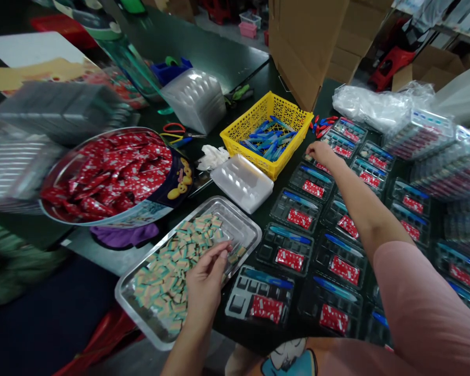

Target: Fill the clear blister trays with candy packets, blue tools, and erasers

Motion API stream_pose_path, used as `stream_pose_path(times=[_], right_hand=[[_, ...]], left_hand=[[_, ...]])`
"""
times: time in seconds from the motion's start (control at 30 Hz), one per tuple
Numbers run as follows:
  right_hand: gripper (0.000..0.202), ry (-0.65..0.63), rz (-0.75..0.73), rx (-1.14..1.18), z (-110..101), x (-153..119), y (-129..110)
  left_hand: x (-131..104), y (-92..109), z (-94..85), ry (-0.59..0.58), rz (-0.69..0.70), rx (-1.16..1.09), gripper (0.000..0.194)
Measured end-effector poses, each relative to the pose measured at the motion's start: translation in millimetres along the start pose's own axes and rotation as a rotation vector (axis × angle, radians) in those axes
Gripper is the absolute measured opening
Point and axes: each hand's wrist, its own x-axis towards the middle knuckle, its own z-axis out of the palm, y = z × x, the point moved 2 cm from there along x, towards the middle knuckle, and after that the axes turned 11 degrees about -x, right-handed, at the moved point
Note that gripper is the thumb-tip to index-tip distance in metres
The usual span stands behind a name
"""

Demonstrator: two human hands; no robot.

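Observation:
My left hand (207, 271) is over the right part of a metal tray (241, 222) of small beige-and-green blocks (170, 261). Its thumb and fingers are pinched together; whatever they hold, if anything, is hidden. Reaching far forward, my right hand (323, 155) is closed above a clear blister tray (339, 149) in the far rows. Something small and pale shows at its fingertips, too small to name. Several blister trays stand in rows, each with a blue pen (290, 233) and a red patterned packet (290, 259); the nearest tray (237, 303) has bare small compartments.
A yellow basket (235, 141) holds blue pens. Red packets fill an oval tin (160, 196) on the left. A lidded-looking clear box (243, 183), scissors (176, 129), stacked blister trays (419, 133), a plastic bag (379, 104) and a cardboard box (303, 42) stand around.

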Motion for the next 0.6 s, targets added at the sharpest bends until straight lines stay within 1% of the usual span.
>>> stream_pose_path(times=[0.1, 0.23, 0.4, 0.5, 0.6], right_hand=[[0.023, 0.009, 0.006, -0.076, -3.9, -5.7, -6.5], [0.022, 0.038, 0.030, -0.208, -9.9, -17.6, -22.2], [0.028, 0.032, 0.049, -0.274, -4.9, -29.1, -40.6], [0.027, 0.019, 0.060, -0.314, 1.8, -31.7, -42.0], [0.025, 0.034, 0.090, -0.277, 4.7, -32.3, -36.3]], left_hand=[[1.0, 2.5, -1.0, 0.001, -0.006, -0.007, 0.032], [1.1, 7.9, -3.3, 0.011, 0.002, -0.025, 0.031], [-0.3, 14.3, -10.4, 0.035, 0.062, 0.030, 0.030], [0.7, 18.5, -16.8, 0.038, 0.094, 0.079, 0.029], [6.3, 25.5, -23.6, 0.005, 0.189, 0.202, 0.026]])
